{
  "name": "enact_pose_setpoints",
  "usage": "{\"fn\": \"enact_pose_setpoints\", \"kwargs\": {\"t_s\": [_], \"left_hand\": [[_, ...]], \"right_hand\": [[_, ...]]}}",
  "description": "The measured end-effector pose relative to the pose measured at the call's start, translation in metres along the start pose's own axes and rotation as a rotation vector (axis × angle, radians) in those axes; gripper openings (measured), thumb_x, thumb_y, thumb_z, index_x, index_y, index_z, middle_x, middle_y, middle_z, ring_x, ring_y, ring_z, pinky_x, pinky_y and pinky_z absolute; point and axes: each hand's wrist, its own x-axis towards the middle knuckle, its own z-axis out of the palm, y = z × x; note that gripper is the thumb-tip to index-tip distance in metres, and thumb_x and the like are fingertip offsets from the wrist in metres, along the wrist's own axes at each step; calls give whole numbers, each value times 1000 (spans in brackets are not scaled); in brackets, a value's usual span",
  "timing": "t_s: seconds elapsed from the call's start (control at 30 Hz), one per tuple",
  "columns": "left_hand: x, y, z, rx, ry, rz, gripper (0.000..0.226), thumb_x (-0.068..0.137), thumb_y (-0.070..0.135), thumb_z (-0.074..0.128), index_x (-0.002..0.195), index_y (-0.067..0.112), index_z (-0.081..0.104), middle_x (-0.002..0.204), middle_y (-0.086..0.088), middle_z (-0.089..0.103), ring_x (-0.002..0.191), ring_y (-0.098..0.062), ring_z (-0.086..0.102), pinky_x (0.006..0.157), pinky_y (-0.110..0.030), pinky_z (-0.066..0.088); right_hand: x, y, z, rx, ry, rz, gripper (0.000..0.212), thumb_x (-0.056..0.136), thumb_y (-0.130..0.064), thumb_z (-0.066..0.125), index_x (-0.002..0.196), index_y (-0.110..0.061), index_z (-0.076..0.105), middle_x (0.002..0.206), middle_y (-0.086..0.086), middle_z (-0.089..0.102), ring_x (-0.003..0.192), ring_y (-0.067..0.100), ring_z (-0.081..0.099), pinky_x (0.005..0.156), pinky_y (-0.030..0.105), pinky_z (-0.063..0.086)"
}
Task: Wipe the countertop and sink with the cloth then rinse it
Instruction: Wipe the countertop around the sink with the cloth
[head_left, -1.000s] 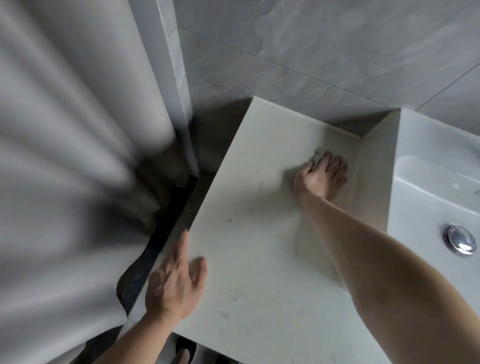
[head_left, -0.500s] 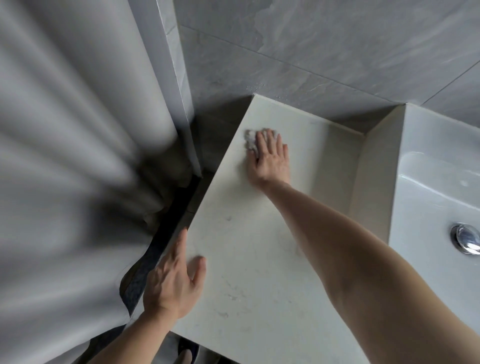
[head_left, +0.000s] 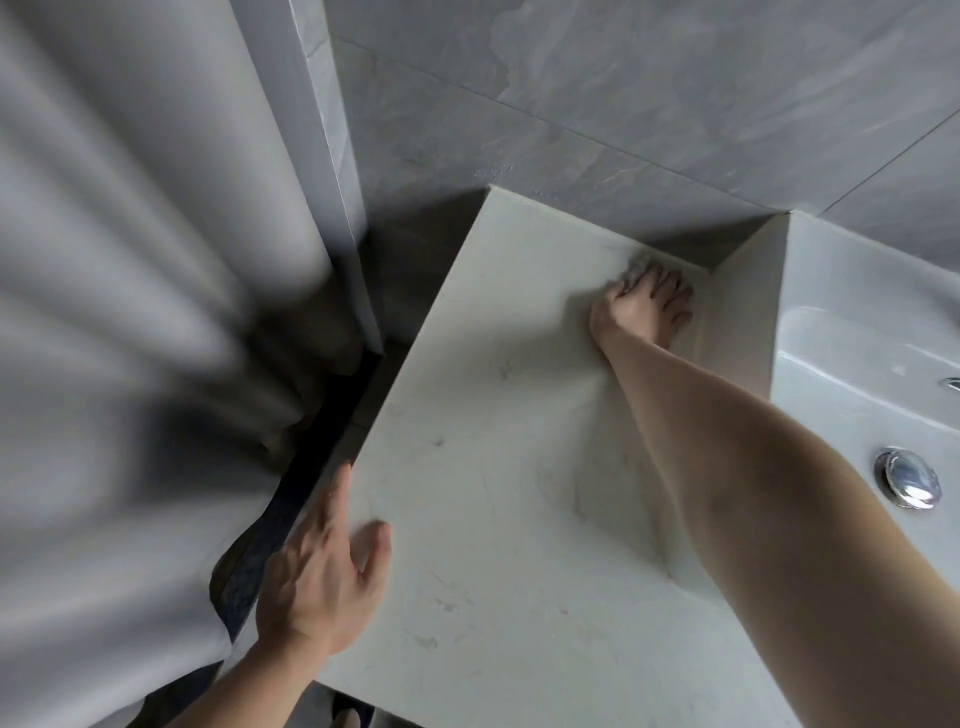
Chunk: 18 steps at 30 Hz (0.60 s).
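Matt, faintly veined stone countertop (head_left: 493, 519), glossy white ceramic sink (head_left: 857, 332), shiny chrome drain plug (head_left: 908, 478)

Cloth (head_left: 638, 268): small, pale grey, bunched; lies at the far back of the countertop, mostly hidden under fingers. Countertop (head_left: 498, 519): off-white stone, faintly veined, flat, rectangular. Sink (head_left: 852, 332): white ceramic, glossy basin adjoining the countertop's right side.
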Motion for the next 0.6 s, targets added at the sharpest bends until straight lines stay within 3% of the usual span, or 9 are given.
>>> {"fn": "enact_pose_setpoints", "kwargs": {"t_s": [0.33,0.47,0.6], "left_hand": [[4,-2,2,30,1,35,80,87,60,36,156,20,28,147,-5,57,108,-33,70,81,-46,57],[2,-3,3,34,7,39,81,87,61,36,156,23,25,150,-4,54,112,-33,69,82,-45,57],[0,0,0,10,5,29,79,91,59,41,159,28,17,158,0,44,125,-31,61,90,-44,53]], "right_hand": [[-39,-133,38,-89,-201,-462,63,105,-40,30,163,-18,19,173,8,9,159,33,3,126,50,3],[-31,-111,30,-97,-247,-586,65,106,-47,27,164,-21,16,173,4,5,160,28,-1,128,47,0],[-6,-46,12,-115,-172,-474,67,105,-48,28,164,-19,18,173,7,9,160,29,3,127,48,1]]}}
